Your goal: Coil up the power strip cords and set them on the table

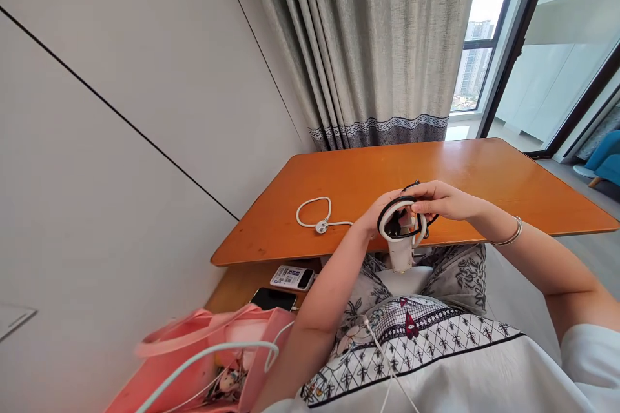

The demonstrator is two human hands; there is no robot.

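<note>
Above the near edge of the table, my left hand (379,211) is curled around the left side of a bundle of looped black and white cables (387,218). From the right, my right hand (438,199) closes its fingers on the top of the same loops. Below the loops hangs a white object with a dark inside (400,254); its kind I cannot make out. To the left on the table lies a white cord (299,211) with a white plug (321,226). That cord runs toward my left wrist, where its far end is hidden.
Beyond my hands stretches the orange-brown wooden table (349,174). On a lower surface at left are a white device with a printed label (292,277) and a black phone (272,299). A pink bag (184,348) with cables stands by my left arm. A curtain (387,45) hangs behind.
</note>
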